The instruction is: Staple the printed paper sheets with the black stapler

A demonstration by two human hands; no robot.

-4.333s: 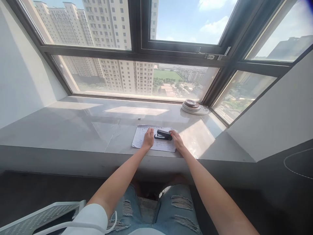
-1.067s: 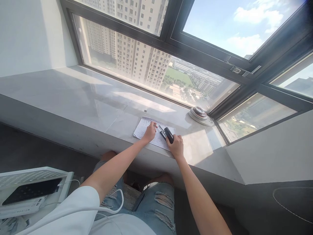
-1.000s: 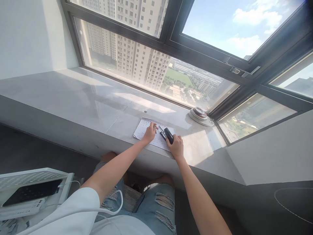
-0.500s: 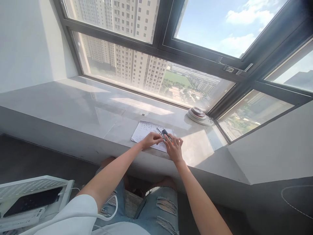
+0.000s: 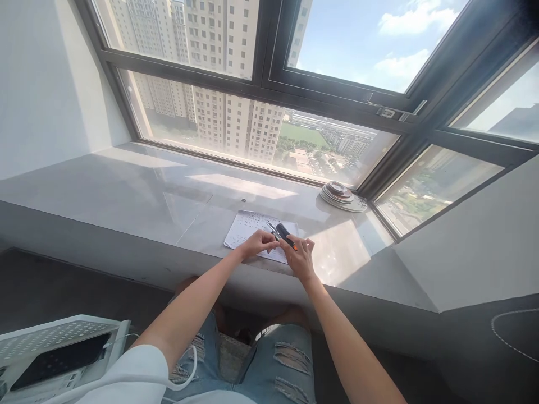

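Note:
A sheet of paper (image 5: 244, 224) covered in handwriting lies on the window ledge, under both of my hands. My left hand (image 5: 256, 243) is closed, its thumb and fingertips pinched at the lower end of a slim silver-and-black pen (image 5: 272, 228). My right hand (image 5: 300, 258) curls round a thicker black stick with an orange band (image 5: 284, 230), which looks like a marker. Pen and stick lie side by side, tilted up to the left over the paper. The fingers partly hide the lower ends of both.
Stacked round plates or discs (image 5: 339, 195) stand in the ledge's right corner by the window frame (image 5: 269, 95). A small dark object (image 5: 243, 200) lies behind the paper. At lower left, a white perforated basket (image 5: 80, 321) holds a phone (image 5: 61, 362) on a cable.
The view has shifted slightly. My right fingers have moved lower on the black stick, so more of it and its orange band shows. My left hand stays at the pen.

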